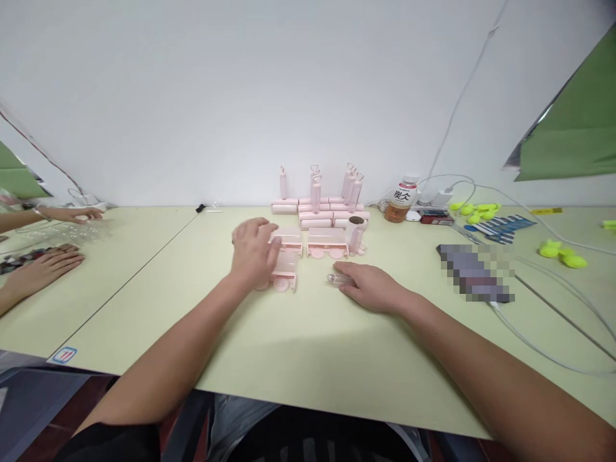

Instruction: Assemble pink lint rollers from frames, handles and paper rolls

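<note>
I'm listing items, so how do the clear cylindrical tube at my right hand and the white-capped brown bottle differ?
The clear tube lies sideways, partly covered by your right hand; the white-capped brown bottle stands upright near the wall. The tube is slim and colourless, the bottle wider and labelled. Both are roughly cylindrical.

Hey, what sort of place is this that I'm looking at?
Probably a shared workroom, maybe for small assembly: a long table runs along a plain wall, many matching pink cases sit grouped on it, and a co-worker's hands are at the left.

"11" on table sticker (64, 355), "炭" on bottle (402, 198)
</note>
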Demonstrator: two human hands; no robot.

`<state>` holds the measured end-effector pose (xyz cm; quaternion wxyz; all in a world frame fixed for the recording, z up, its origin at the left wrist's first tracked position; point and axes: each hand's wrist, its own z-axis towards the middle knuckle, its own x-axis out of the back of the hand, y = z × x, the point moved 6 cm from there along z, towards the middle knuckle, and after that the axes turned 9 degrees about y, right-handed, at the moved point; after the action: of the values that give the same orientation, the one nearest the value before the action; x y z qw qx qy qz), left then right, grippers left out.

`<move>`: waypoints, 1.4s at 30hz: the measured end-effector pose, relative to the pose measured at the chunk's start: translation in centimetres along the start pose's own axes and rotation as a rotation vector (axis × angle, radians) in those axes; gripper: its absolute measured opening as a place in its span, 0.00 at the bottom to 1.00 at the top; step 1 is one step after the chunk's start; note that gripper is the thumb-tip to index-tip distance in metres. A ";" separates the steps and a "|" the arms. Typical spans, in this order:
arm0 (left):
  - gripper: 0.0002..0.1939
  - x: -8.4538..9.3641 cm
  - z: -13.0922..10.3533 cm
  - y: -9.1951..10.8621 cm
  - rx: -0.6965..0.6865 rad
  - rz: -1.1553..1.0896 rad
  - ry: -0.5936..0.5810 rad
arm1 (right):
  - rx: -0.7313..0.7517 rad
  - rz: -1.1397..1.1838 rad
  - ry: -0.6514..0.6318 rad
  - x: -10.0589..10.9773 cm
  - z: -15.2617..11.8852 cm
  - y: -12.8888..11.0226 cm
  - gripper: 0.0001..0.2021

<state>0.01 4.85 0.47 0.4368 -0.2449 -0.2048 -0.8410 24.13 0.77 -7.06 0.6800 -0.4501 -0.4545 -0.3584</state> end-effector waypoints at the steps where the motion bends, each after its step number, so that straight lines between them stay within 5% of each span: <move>1: 0.17 0.7 0.2 -0.6 0.032 0.001 0.046 | -0.001 0.008 0.013 0.1 0.0 -0.1 0.23; 4: 0.16 1.2 -0.4 0.8 -0.022 -0.087 0.039 | -0.004 0.022 0.067 0.5 0.0 -0.8 0.24; 8: 0.19 -0.2 -3.0 7.9 -0.325 -0.219 -0.215 | 0.058 0.079 0.100 1.4 -0.5 -3.4 0.18; 11: 0.17 -1.2 -4.1 10.9 -0.455 -0.183 -0.372 | 0.099 0.212 0.053 2.0 -1.2 -5.0 0.08; 20: 0.16 -2.1 -3.3 5.3 -0.272 -0.066 -0.397 | -0.137 0.620 -0.047 2.6 -1.3 -1.9 0.20; 29: 0.14 -1.3 -4.4 11.1 -0.361 -0.168 -0.378 | -0.068 0.802 0.011 2.6 -2.1 -5.6 0.28; 36: 0.19 -0.2 -4.6 10.6 -0.306 -0.312 -0.379 | 0.040 0.687 0.081 3.4 -2.8 -6.4 0.27; 39: 0.20 -0.2 -4.8 9.9 -0.155 -0.502 -0.382 | 0.088 0.837 0.005 3.2 -3.1 -6.6 0.27; 42: 0.21 1.2 -4.0 8.2 0.019 -0.668 -0.257 | 0.087 1.069 0.002 3.7 -3.1 -5.9 0.27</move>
<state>5.35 -2.50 -0.91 0.1106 -0.2641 -0.3347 -0.8978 21.01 -4.41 -2.47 0.7861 -0.5899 -0.1758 0.0566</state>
